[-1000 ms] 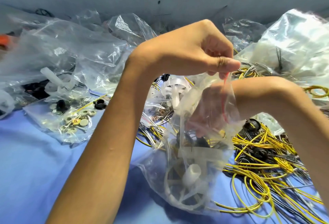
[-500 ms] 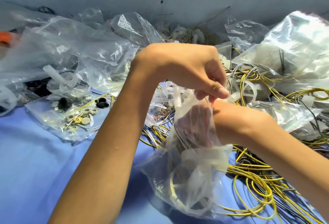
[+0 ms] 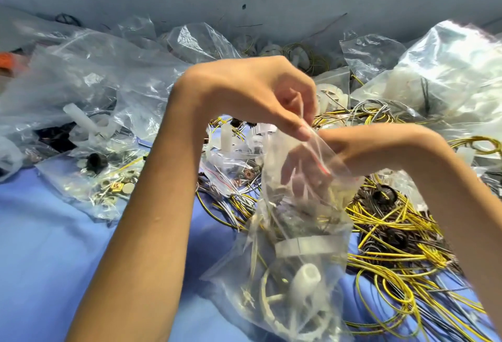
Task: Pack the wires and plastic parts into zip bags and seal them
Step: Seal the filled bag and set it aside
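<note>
Clear plastic, crinkled and about half full, makes up the zip bag (image 3: 307, 254). Inside are white plastic parts, among them a short tube (image 3: 305, 279) and a flat band, tangled with pale wires. The bag hangs mouth-up between both hands, its bottom low over the blue cloth (image 3: 54, 254), and its red seal line is unpressed. The left hand (image 3: 244, 91) pinches the upper rim between thumb and forefinger, holding the mouth open. The right hand (image 3: 326, 151) is pushed inside to the wrist, its fingers blurred behind the film, so I cannot tell whether they carry anything. This bag looks well filled but is not yet sealed. A heap of loose yellow wires (image 3: 394, 249) lies just right of it, so much packing seems left.
</note>
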Demonstrator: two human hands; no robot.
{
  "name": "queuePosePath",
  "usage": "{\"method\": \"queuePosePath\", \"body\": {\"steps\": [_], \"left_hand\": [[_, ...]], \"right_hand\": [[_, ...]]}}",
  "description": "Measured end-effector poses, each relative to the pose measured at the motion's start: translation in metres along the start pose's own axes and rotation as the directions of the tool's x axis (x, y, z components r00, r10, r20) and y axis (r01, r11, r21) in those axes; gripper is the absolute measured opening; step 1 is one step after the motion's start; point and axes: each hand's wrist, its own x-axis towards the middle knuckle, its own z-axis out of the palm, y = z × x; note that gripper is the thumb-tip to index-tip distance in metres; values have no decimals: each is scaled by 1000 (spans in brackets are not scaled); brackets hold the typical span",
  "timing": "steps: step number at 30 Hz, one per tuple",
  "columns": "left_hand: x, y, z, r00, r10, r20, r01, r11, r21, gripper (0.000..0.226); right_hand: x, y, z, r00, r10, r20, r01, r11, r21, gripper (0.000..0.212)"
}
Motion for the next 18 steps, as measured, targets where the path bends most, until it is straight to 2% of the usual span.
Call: {"method": "queuePosePath", "body": {"steps": [2,3,5,7,9,11,14,17,18], "left_hand": [[-2,-5,-2,998,-9,-65,7,999,-36,9],[-2,-7,-3,995,-10,-102,5,999,-51,9],[-4,-8,-5,985,-16,-173,2,997,-80,10],[-5,-7,-6,973,-17,-229,-11,993,-120,12],[-5,-5,-6,962,-9,-272,-26,992,-124,13],[-2,-3,-4,954,10,-300,-41,994,-96,14],[3,-1,0,946,23,-324,-47,997,-66,13],[7,-2,2,945,34,-325,-57,996,-63,11],[7,-4,2,947,35,-321,-59,996,-64,11]], "right_hand": [[1,5,-5,1000,7,-24,-3,988,154,15],[0,6,-9,994,24,-104,-3,980,198,21],[-2,9,-15,982,53,-183,-8,971,237,44],[-3,15,-15,989,60,-136,-14,949,316,73],[-3,16,-8,996,34,-82,-1,927,375,88],[1,16,-2,996,2,-88,25,952,305,94],[5,15,3,998,-2,-66,8,996,84,96],[6,17,3,995,40,-95,-33,997,73,93],[5,16,2,993,35,-116,-25,996,85,86]]}}
